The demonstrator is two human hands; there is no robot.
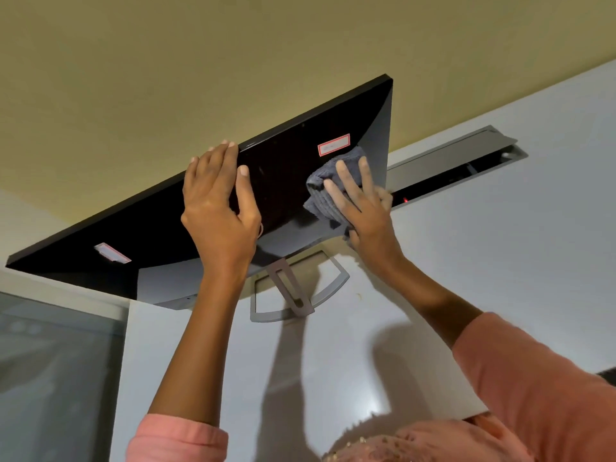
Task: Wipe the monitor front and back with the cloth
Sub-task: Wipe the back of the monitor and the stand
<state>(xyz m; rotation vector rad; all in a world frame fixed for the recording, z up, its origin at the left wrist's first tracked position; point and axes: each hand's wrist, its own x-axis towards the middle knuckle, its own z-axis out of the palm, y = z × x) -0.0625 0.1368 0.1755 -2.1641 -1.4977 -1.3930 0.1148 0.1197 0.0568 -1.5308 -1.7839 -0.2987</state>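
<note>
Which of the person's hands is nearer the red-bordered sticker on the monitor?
Right. The right hand presses the cloth just below the sticker; the left hand grips the monitor's top edge, farther left.

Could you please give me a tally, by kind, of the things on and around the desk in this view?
Monitors: 1
Cloths: 1
Stickers on the monitor: 2, one red-bordered, one pale
Monitor stands: 1
Hands: 2, left hand, right hand
Total: 7
</note>
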